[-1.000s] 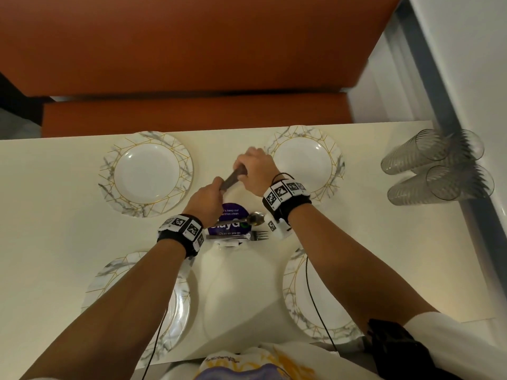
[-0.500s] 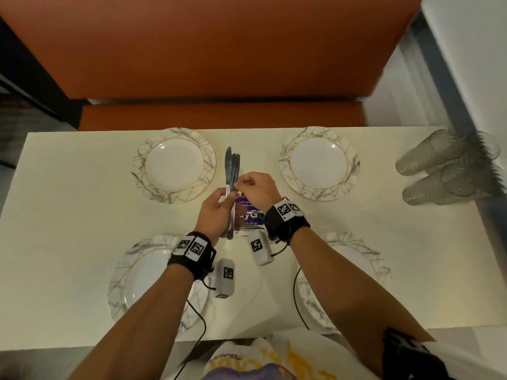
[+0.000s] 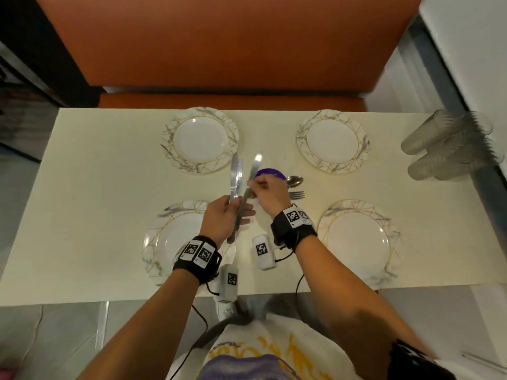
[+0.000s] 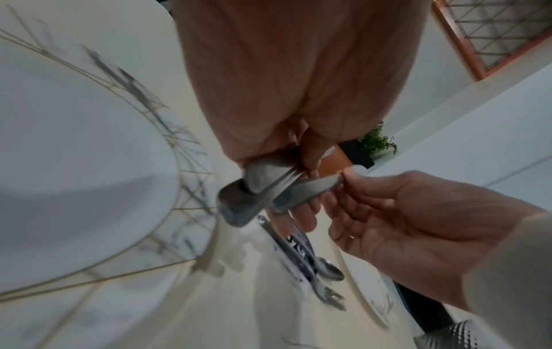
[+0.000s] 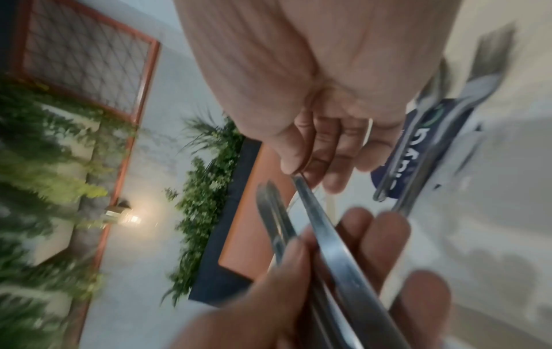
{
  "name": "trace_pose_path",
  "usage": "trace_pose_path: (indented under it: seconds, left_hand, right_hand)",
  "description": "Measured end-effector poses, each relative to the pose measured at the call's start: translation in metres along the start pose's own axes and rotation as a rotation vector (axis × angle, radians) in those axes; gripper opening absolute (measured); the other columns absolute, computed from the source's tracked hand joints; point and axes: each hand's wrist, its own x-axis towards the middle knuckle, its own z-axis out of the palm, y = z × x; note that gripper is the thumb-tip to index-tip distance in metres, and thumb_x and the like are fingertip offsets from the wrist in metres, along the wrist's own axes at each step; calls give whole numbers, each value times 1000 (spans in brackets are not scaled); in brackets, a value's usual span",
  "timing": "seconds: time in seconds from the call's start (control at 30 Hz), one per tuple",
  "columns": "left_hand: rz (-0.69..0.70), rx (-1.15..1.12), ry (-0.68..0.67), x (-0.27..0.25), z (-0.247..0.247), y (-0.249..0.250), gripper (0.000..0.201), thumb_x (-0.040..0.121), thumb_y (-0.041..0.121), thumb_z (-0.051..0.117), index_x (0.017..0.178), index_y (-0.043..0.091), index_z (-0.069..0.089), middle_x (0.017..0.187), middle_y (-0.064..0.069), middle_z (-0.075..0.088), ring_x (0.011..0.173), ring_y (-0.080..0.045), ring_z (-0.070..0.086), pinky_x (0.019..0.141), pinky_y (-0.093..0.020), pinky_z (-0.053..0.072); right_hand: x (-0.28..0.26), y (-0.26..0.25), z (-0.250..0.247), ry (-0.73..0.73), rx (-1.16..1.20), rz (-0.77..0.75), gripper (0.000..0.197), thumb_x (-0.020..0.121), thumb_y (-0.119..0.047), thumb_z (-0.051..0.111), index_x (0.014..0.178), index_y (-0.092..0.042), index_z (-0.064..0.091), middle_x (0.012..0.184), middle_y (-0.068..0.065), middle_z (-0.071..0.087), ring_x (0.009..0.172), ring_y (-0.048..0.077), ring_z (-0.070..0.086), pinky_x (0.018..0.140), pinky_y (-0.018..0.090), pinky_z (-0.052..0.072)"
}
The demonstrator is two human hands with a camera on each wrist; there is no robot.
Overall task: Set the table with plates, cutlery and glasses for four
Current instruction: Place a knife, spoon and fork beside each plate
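Note:
Four marble-rimmed plates lie on the cream table (image 3: 104, 187): far left (image 3: 201, 139), far right (image 3: 332, 141), near left (image 3: 170, 242), near right (image 3: 356, 239). Between them my left hand (image 3: 233, 215) grips a bundle of knives (image 3: 235, 174) by the handles, blades pointing away. My right hand (image 3: 258, 187) pinches a single knife (image 3: 254, 168) that leans right, apart from the bundle. The left wrist view shows the knife handles (image 4: 256, 186) and the right hand's fingertips (image 4: 349, 179) on one. A spoon (image 3: 294, 181) and fork (image 3: 296, 195) lie on a purple card (image 3: 270, 173).
Several clear ribbed glasses (image 3: 450, 144) lie on their sides at the table's right end, against the wall. An orange bench (image 3: 230, 100) runs along the far edge. Two white tagged modules (image 3: 263, 252) hang below my wrists near the front edge.
Both hands drew back toward me with the knives. The right hand has tilted one knife to the right, away from the bundle that stood together half a second ago.

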Motion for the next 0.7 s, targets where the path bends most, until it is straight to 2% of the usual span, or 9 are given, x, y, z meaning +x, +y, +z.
trace_pose_path:
  seconds: [0.07, 0.17, 0.23, 0.33, 0.4, 0.43, 0.53, 0.63, 0.7]
  left_hand:
    - [-8, 1, 60, -11, -12, -15, 23, 108, 16, 50, 114, 1, 66, 97, -13, 79, 88, -27, 79, 79, -43, 64]
    - [-78, -108, 125, -28, -28, -27, 23, 108, 10, 44, 105, -1, 64, 94, -18, 75, 71, -23, 76, 60, -30, 62]
    - [-115, -129, 146, -37, -35, -33, 25, 108, 9, 43, 99, 4, 65, 88, -16, 74, 58, -19, 71, 50, -27, 54]
    - [-63, 61, 173, -45, -44, -46, 22, 107, 16, 47, 108, 9, 67, 89, -10, 78, 60, -17, 70, 44, -26, 48]
    - [-78, 86, 174, -49, -46, -48, 22, 108, 20, 48, 109, 12, 68, 88, -7, 79, 58, -15, 68, 38, -24, 40]
    - [-80, 88, 174, -51, -46, -47, 21, 108, 21, 48, 109, 13, 67, 88, -6, 79, 56, -14, 67, 37, -23, 37]
    - [-80, 87, 171, -53, -49, -44, 21, 108, 22, 48, 108, 13, 67, 88, -6, 79, 55, -13, 66, 37, -21, 34]
    - [-70, 87, 178, -53, -51, -45, 21, 107, 24, 49, 108, 14, 67, 87, -3, 79, 57, -15, 67, 42, -24, 37]
    - [-50, 95, 180, -52, -52, -45, 21, 108, 25, 48, 108, 15, 67, 87, -3, 79, 58, -15, 67, 41, -24, 39]
  right_hand:
    - [-14, 9, -3, -7, 108, 73, 15, 96, -27, 63, 87, -19, 71, 80, -1, 75, 75, 17, 73, 75, 37, 61]
    - [-40, 35, -3, 26, 101, 139, 18, 95, -25, 66, 81, -16, 71, 72, 4, 73, 67, 24, 72, 71, 40, 62]
    - [-56, 56, 2, -3, -30, 165, 14, 94, -23, 67, 84, -15, 73, 75, 3, 73, 63, 19, 70, 66, 31, 60]
    - [-77, 82, 17, -53, -195, 193, 6, 91, -18, 71, 85, -17, 74, 82, -1, 72, 66, 11, 66, 70, 25, 59]
    - [-82, 90, 25, -59, -263, 184, 6, 88, -13, 74, 82, -14, 75, 86, 2, 74, 65, 7, 63, 66, 15, 55]
    - [-81, 91, 29, -62, -280, 179, 6, 87, -14, 76, 81, -11, 75, 86, 3, 75, 65, 8, 63, 65, 14, 54]
    - [-78, 95, 34, -84, -365, 192, 17, 84, -25, 80, 83, -9, 73, 82, 5, 74, 72, 17, 66, 75, 28, 58]
    - [-80, 100, 32, -49, -414, 150, 20, 86, -30, 77, 92, -14, 67, 87, 1, 68, 79, 17, 64, 74, 29, 55]
    - [-86, 105, 29, -9, -457, 23, 26, 87, -27, 73, 109, -18, 63, 102, 2, 63, 94, 19, 58, 82, 30, 52]
